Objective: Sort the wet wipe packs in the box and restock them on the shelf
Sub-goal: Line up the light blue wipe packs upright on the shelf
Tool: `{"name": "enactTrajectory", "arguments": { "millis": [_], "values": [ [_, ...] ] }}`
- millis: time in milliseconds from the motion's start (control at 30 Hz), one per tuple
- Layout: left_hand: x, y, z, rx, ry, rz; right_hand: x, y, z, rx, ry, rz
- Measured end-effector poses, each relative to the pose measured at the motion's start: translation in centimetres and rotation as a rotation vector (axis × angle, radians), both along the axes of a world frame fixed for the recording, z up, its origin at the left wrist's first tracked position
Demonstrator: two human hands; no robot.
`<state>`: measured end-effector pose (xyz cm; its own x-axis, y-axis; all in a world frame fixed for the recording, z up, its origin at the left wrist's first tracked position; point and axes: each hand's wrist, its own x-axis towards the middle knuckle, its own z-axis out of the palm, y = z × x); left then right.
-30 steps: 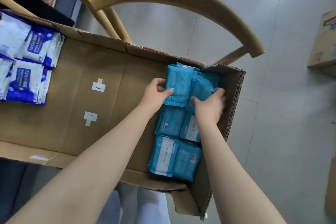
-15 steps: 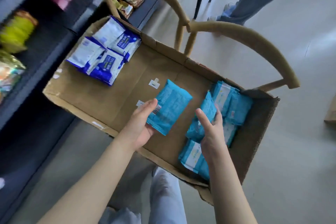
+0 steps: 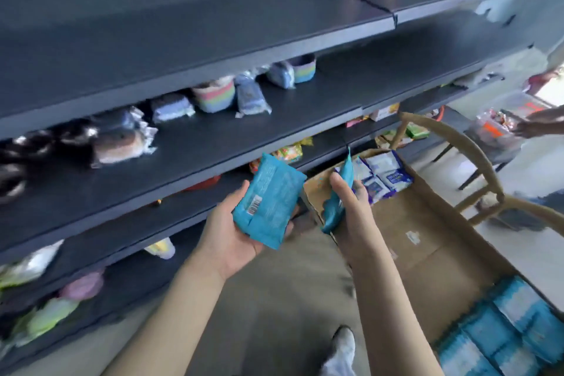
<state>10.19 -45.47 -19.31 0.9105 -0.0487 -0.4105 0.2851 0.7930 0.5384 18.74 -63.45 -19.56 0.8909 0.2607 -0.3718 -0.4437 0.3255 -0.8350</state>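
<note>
My left hand (image 3: 232, 235) holds a teal wet wipe pack (image 3: 270, 200) flat, barcode side up, in front of the dark shelf (image 3: 213, 143). A second teal pack (image 3: 338, 198) stands edge-on in my right hand (image 3: 351, 207). Both hands are raised between the shelf and the cardboard box (image 3: 427, 229). At the box's near right end lie several more teal packs (image 3: 503, 333). Blue-and-white wipe packs (image 3: 381, 174) sit at its far end.
The middle shelf carries wrapped sponges and striped tubs (image 3: 213, 98) toward the back. Snack packs fill the lower shelves (image 3: 45, 311). The box rests on a wooden chair (image 3: 476, 159). Another person's hand (image 3: 537, 122) shows at the right edge. My shoe (image 3: 341, 345) is on the floor.
My head has turned from the box up to the shelf. Both hands lifted out of the box, each carrying a teal pack toward the shelf.
</note>
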Motion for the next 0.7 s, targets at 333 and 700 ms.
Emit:
{"name": "enactTrajectory", "arguments": {
  "millis": [333,700],
  "values": [
    [-9.8,15.8,10.7,0.353,0.017,0.392,-3.3,19.0,11.8,0.226,-0.138,0.501],
    [-9.5,27.9,14.7,0.786,0.056,0.720,2.7,33.9,15.3,0.067,-0.251,0.733]
  ]
}}
